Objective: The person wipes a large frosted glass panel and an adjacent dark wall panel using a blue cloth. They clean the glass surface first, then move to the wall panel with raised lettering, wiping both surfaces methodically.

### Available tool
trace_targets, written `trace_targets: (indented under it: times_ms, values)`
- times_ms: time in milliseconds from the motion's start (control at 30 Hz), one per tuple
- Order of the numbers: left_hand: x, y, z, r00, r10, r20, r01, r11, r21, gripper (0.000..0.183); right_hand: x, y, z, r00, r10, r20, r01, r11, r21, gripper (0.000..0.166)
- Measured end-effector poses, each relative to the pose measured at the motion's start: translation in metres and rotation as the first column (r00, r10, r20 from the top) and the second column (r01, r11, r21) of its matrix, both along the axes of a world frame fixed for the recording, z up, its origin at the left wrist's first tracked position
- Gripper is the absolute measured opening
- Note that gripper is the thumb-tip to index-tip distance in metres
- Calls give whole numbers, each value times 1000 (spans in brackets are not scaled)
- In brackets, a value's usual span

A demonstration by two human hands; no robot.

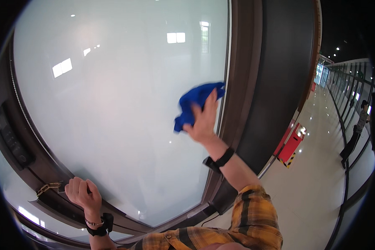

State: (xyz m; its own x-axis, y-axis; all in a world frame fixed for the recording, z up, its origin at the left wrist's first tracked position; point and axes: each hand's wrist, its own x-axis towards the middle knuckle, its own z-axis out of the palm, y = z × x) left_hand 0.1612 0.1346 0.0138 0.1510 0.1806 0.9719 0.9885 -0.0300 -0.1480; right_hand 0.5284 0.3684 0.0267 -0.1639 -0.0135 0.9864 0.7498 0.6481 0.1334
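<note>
A frosted glass pane (118,109) in a dark brown frame fills the view before me. My right hand (203,120) presses a crumpled blue cloth (195,97) against the pane, close to its right edge, with the fingers spread over the cloth. My left hand (83,193) is curled into a fist at the frame's lower left, beside a door handle with a brass-coloured chain (48,188) around it. Whether that fist holds part of the handle is hidden. Both wrists wear black straps with small devices.
A black keypad lock (14,140) is fixed on the left frame. Right of the dark wall panel (281,56) stands a red box (292,140) on the floor, with yellow-black striped marking beside it. Farther right, a person (359,128) stands by a glass wall along the corridor.
</note>
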Motion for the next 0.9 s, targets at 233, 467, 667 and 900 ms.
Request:
trace_targets:
  times_ms: [233,467,667,900]
  values:
    - [2,3,-3,1000,-11,26,11,1000,-12,32,25,23,250,933,-202,-297,232,970,71,70]
    - [-4,-10,-2,999,21,35,-20,999,-30,31,-43,-19,221,977,-96,190,45,965,257,77]
    - [-1,-2,-4,998,-20,55,22,999,-41,29,11,22,302,985,-154,-76,168,955,246,77]
    - [1,0,-3,998,-44,54,45,999,-24,27,-19,27,423,849,-213,-484,305,945,121,82]
